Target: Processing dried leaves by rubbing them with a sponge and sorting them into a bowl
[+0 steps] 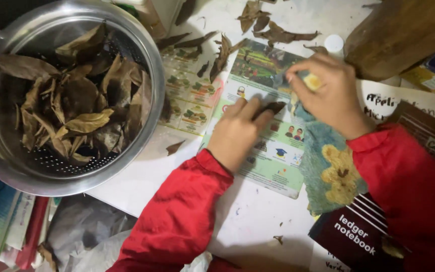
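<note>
Dry brown leaf (273, 107) lies flat on a printed colour leaflet (270, 166), roughly mid-table. Left hand (237, 132) pins it: fingers together, stretched flat, tips pressing on the leaf's near end. Right hand (328, 95) is bunched shut around a blue-green cloth (328, 171) with yellow flower shapes, thumb and fingers pinching the upper end just right of the leaf; the rest of the cloth trails down toward the person over the leaflet's edge. Both sleeves are red.

Leaflet sits on a white tabletop (258, 216), overlapping a second printed sheet (190, 95) to its left. A dark maroon notebook (358, 236) sits under the cloth's lower end (partly covered by the right sleeve).

Left of all this, a steel colander (6, 161), round and perforated, holds a heap of dried brown leaves (76, 106). More loose leaves (273, 30) are scattered at the far edge of the table, one small one (174, 147) between colander and leaflet. Top right: a chunky brown wooden piece (399, 35), can't tell what it is, with a small white cap (334, 43) beside it.
</note>
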